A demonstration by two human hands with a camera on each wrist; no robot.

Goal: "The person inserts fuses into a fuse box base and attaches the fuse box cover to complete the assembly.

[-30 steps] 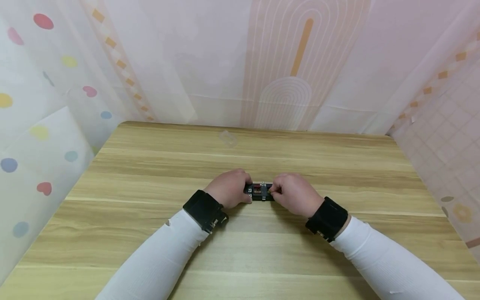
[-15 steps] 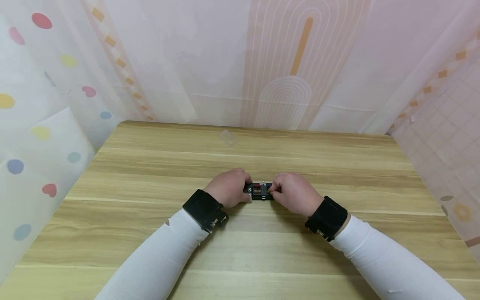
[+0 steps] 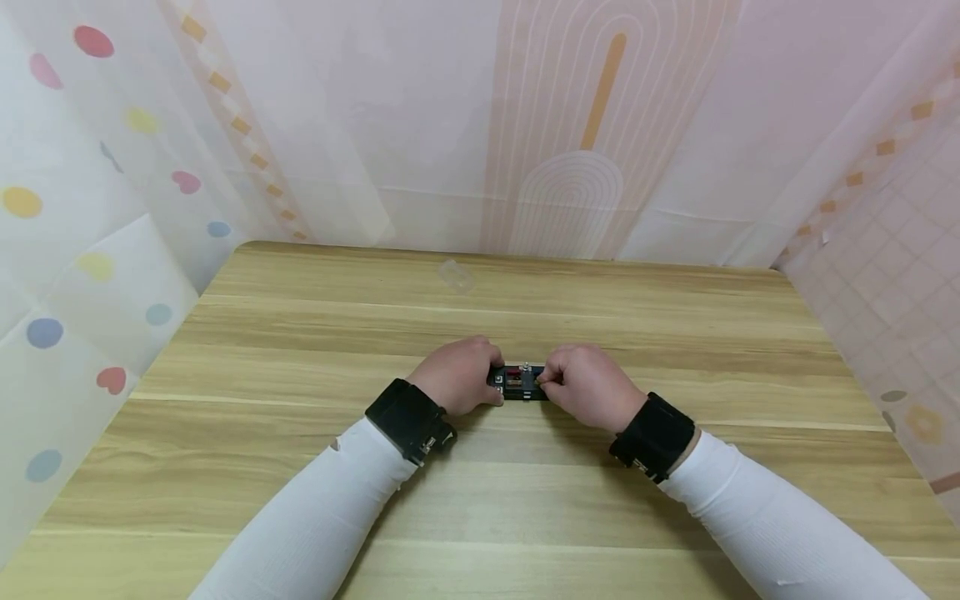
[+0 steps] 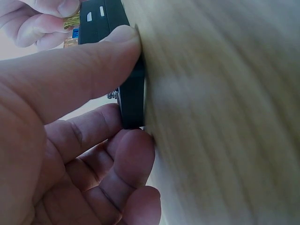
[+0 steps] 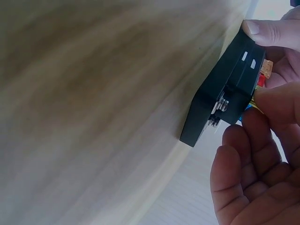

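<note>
Black block gripped: left hand; right hand pinching

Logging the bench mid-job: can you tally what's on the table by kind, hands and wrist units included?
Black block with red, blue and brass parts in it: 1
Clear round piece at the far table edge, too faint to identify: 1
Hands: 2, left hand and right hand, both gripping the block
Black wrist units: 2, and
Total: 6
</note>
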